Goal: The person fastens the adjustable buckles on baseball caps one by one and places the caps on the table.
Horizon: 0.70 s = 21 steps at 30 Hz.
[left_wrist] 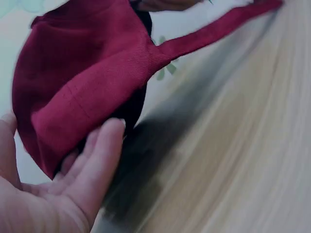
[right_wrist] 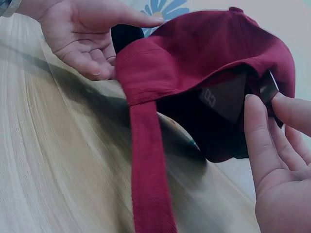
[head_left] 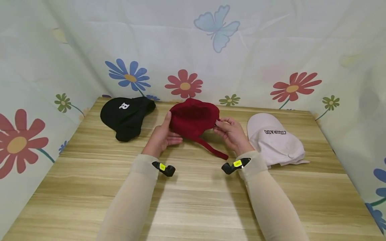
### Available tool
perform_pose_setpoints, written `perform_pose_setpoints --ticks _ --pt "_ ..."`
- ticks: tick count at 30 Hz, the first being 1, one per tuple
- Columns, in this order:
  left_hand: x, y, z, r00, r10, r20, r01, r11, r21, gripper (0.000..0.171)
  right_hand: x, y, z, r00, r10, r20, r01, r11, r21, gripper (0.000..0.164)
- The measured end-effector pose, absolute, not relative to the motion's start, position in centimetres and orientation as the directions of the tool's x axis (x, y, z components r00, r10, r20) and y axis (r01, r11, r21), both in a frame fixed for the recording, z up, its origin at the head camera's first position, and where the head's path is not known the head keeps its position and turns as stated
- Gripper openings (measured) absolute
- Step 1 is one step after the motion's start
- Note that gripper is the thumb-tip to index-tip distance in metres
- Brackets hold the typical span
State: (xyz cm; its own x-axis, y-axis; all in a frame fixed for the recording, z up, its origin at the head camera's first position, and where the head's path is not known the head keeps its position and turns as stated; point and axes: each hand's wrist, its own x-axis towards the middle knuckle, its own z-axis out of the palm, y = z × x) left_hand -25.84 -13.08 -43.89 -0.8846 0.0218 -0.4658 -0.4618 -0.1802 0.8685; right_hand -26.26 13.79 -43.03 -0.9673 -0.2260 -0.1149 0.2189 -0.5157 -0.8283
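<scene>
I log my red cap (head_left: 194, 117), strap (head_left: 211, 149) matching. Near far left corner of desk (head_left: 193, 204): black cap (head_left: 129, 118), white "R". Toward right edge: pale pink cap (head_left: 278, 147), dark "COLORADO". Desk: light brown, streaked grain. My sleeves (head_left: 128, 197): cream.

PLACE: booth-like nook, bldg type can't tell | BACKDROP: creased pale cloth (head_left: 169, 43) hung past far edge of counter (head_left: 196, 211), also along L + R edges | PRINT: flowers (head_left: 292, 88) nr far corners, butterfly (head_left: 221, 29) above far edge | COUNTER: wood-grain top | KIT: wrist cams (head_left: 163, 167) worn over it
</scene>
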Motion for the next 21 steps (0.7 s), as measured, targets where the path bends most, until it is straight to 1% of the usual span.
perform_pose_setpoints --ticks 3,6,8,10,12,14,19,21 --pt "-25.8 -12.9 -43.8 -0.889 0.077 -0.451 -0.453 -0.282 0.846 0.100 -26.2 13.6 -42.9 -0.971 -0.211 -0.109 0.207 -0.525 -0.826 0.017" --pt "-25.5 -12.6 -43.6 -0.908 0.129 -0.399 -0.414 -0.424 0.806 0.081 -26.2 13.3 -42.8 -0.977 -0.189 -0.098 0.185 -0.528 -0.829 0.017" --pt "-25.2 -12.4 -43.3 -0.925 0.151 -0.349 -0.375 -0.505 0.777 0.064 -26.2 13.2 -42.7 -0.980 -0.176 -0.090 0.172 -0.540 -0.824 0.017" --pt "-24.8 -12.1 -43.1 -0.943 0.163 -0.290 -0.330 -0.566 0.756 0.048 -26.1 13.0 -42.6 -0.983 -0.166 -0.080 0.160 -0.557 -0.815 0.018" --pt "-24.3 -11.7 -42.8 -0.959 0.163 -0.230 -0.282 -0.596 0.752 0.039 -26.1 12.8 -42.4 -0.985 -0.156 -0.068 0.146 -0.566 -0.812 0.019" --pt "-23.9 -11.5 -42.6 -0.972 0.153 -0.176 -0.233 -0.619 0.750 0.041 -26.0 12.6 -42.2 -0.987 -0.145 -0.061 0.134 -0.571 -0.810 0.021" --pt "-23.1 -11.2 -42.4 -0.986 0.149 -0.077 -0.157 -0.656 0.738 0.060 -25.7 12.3 -41.9 -0.990 -0.129 -0.049 0.117 -0.594 -0.796 0.022" --pt "-23.0 -11.2 -42.3 -0.989 0.140 -0.056 -0.136 -0.663 0.736 0.061 -25.6 12.2 -41.8 -0.991 -0.127 -0.035 0.106 -0.613 -0.783 0.023"
